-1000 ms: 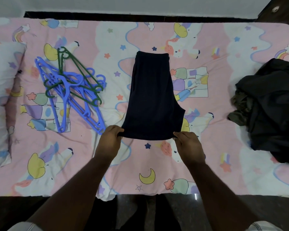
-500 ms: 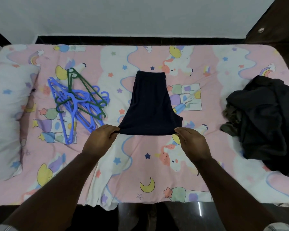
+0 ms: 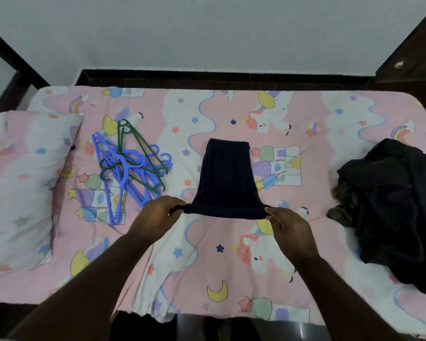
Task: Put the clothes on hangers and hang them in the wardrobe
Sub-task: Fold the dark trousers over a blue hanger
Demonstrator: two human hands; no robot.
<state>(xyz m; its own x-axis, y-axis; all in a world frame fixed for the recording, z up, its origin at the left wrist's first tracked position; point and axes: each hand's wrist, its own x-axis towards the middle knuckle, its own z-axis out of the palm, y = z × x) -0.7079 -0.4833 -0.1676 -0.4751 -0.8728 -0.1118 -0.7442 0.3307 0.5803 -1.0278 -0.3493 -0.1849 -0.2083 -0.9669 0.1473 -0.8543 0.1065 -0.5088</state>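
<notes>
I pinch the near corners of the navy shorts (image 3: pixel 226 179) with left hand (image 3: pixel 155 215) and right hand (image 3: pixel 290 232), readying them; next, the hangers (image 3: pixel 130 166) beside them

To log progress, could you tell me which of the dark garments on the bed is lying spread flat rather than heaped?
The navy shorts mid-bed, pinched at both near corners by the left hand and right hand; the dark pile lies crumpled.

We see L hand (image 3: pixel 158 215) & R hand (image 3: pixel 289 230) pinching navy shorts (image 3: pixel 225 178) near corners; hangers (image 3: pixel 130 166) left of L hand.
</notes>
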